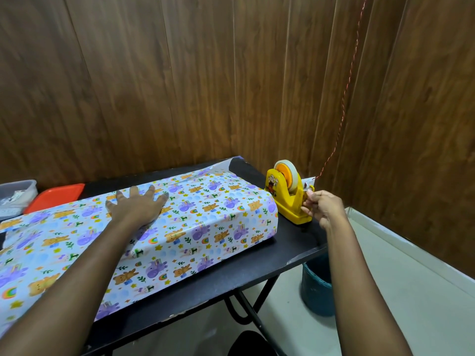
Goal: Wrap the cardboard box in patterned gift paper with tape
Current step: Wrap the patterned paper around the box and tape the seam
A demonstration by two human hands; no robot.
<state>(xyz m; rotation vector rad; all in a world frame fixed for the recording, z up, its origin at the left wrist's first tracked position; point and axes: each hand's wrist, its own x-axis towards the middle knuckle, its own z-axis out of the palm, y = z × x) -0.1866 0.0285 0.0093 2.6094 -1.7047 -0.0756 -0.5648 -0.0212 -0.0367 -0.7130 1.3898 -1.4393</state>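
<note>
A long box lies across the black table [257, 268], covered in patterned gift paper [205, 222] with bears and rainbows; no cardboard shows. My left hand [137, 205] rests flat on top of the paper with fingers spread, pressing it down. A yellow tape dispenser [288, 199] with a roll of tape [286, 176] stands at the table's right end. My right hand [322, 206] pinches the tape end at the dispenser's cutter.
A red tray [55, 197] and a clear plastic container [15, 195] sit at the far left of the table. A dark blue bin [317, 289] stands on the floor under the right edge. A red string [344, 93] hangs by the wooden wall.
</note>
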